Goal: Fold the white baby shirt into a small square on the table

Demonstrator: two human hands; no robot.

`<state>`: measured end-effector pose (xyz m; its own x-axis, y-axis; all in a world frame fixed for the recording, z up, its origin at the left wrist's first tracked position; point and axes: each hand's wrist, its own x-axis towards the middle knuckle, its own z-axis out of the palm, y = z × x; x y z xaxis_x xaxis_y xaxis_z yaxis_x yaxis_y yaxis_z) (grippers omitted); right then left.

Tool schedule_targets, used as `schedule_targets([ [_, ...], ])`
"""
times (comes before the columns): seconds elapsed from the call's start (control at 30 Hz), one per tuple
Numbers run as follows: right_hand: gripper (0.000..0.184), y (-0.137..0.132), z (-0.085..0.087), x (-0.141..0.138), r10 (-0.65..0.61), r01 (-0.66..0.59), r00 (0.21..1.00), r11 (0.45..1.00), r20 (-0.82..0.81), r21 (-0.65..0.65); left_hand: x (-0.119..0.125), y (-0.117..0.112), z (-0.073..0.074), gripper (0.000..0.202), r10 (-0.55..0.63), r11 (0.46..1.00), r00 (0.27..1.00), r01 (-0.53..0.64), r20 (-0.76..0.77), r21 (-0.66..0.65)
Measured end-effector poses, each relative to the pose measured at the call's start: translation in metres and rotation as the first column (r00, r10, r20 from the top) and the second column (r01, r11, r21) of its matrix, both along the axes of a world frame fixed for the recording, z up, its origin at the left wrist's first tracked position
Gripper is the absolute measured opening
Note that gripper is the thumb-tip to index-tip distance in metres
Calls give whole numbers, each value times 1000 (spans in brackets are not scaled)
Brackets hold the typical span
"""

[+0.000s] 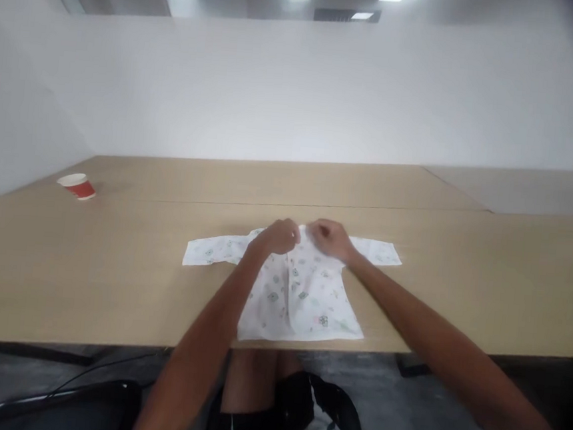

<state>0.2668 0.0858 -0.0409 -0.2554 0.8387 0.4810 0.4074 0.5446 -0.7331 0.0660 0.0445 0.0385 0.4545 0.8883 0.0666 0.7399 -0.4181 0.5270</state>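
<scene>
A small white shirt [304,297] with a scattered green and pink print lies spread on the table, its sleeves stretched out to both sides. Its hem is close to the table's front edge, and a front opening runs down the middle. At the collar, my left hand [282,237] is closed with its fingers pinched on the shirt. My right hand [328,237] is beside it, also closed on the collar area with curled fingers. The exact bit of cloth between the fingertips is too small and blurred to make out.
A red and white paper cup [79,186] stands tilted-looking at the far left of the wooden table [111,273]. Behind the table rises a white wall [297,95]. Below the front edge are a black chair [73,410] at the left and a cable.
</scene>
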Motion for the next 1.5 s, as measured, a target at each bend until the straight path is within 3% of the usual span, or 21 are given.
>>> schedule_targets([
  [0.07,20,-3,-7,3,68,-68,993,998,96,-9,-9,25,-24,25,0,998,1000,0,3,57],
  [0.17,18,-1,-12,6,58,-62,974,998,219,9,-24,35,-58,24,-22,989,999,16,41,144],
  [0.3,17,4,-9,11,14,-16,963,1000,269,5,-35,34,-77,22,-46,969,995,24,84,248],
  [0.47,15,0,-3,13,21,-7,950,999,313,-44,-32,38,-77,26,-75,968,993,50,92,246],
  [0.6,12,-4,-5,-1,-36,-7,947,991,320,131,-31,36,-75,20,-81,969,992,55,96,241],
  [0.7,22,0,-10,-19,75,-148,937,970,342,193,-32,35,-77,19,-85,972,991,60,101,228],
  [0.83,22,9,-16,-31,129,-197,907,971,402,134,-32,36,-80,25,-92,966,989,60,114,253],
  [1.0,13,7,-18,-29,126,-163,960,978,251,133,-31,40,-83,26,-76,959,994,51,83,279],
  [1.17,16,-1,-15,-34,101,-127,982,978,157,166,-32,39,-83,24,-36,972,978,-14,205,236],
  [1.33,14,-5,-12,-38,75,-77,995,997,69,23,-34,34,-82,25,-4,986,955,-45,298,159],
  [1.5,16,-5,-13,-36,76,-74,994,997,81,-28,-33,33,-82,22,2,985,965,-46,261,165],
])
